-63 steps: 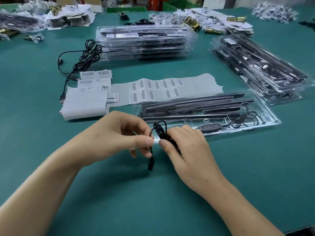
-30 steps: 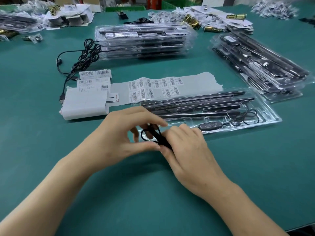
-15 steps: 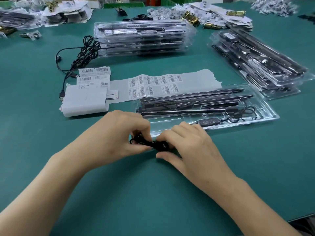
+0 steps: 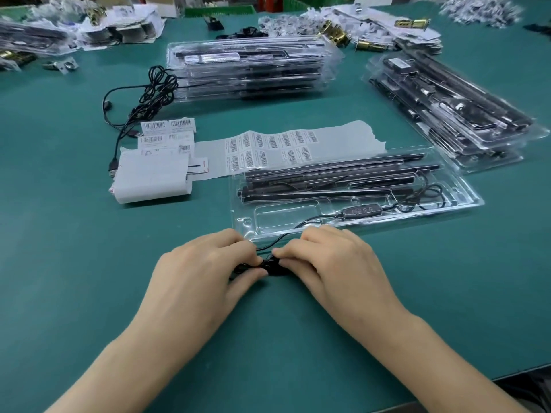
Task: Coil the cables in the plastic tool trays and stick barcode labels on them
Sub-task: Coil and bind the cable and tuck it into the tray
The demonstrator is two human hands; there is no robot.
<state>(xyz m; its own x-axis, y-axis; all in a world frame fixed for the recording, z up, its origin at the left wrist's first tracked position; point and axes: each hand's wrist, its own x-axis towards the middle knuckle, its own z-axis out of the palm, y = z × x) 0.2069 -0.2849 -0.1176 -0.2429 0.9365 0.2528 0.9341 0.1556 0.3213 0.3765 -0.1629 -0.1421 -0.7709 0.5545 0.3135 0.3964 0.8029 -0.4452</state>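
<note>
Two hands engaged: left hand (image 4: 205, 263) and right hand (image 4: 331, 260) both pinch the coiled cable (image 4: 269, 268) just in front of the open tray (image 4: 474, 204). Coiling step judged near complete. Next: seat the coil in the tray's vacant pocket (image 4: 286, 216), then apply a label from the barcode sheet (image 4: 268, 147) behind the tray.

A teal-green tabletop (image 4: 74, 263) is spread across the view and evenly lit; green crates (image 4: 219, 11) are ranged along its far edge.
</note>
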